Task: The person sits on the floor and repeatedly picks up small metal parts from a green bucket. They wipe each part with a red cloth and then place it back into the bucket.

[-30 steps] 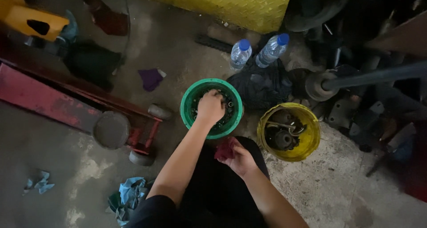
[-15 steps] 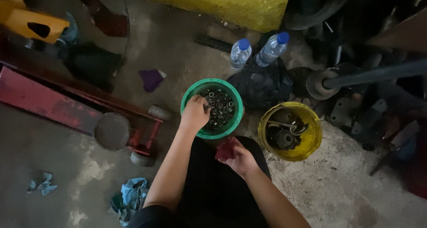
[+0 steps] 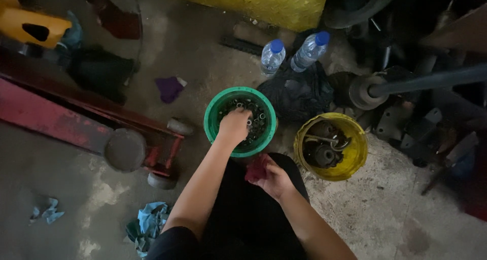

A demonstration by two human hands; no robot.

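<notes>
Stained concrete floor [image 3: 406, 224] — buckets (green [image 3: 213, 119], yellow [image 3: 355, 161]), bottles [image 3: 272, 56], rags [image 3: 147, 224]

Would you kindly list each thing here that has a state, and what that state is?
green bucket: upright, open, holding small metal parts
yellow bucket: upright, open, holding larger metal parts
two water bottles: capped, lying tilted
left hand: reaching into the green bucket
right hand: closed on a red cloth
blue rag: crumpled on floor

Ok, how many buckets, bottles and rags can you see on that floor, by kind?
Round plastic buckets: 2, a green one and a yellow one
Clear blue-capped plastic water bottles: 2
Cloth rags: 4, red, purple, two pale blue
Total: 8
</notes>
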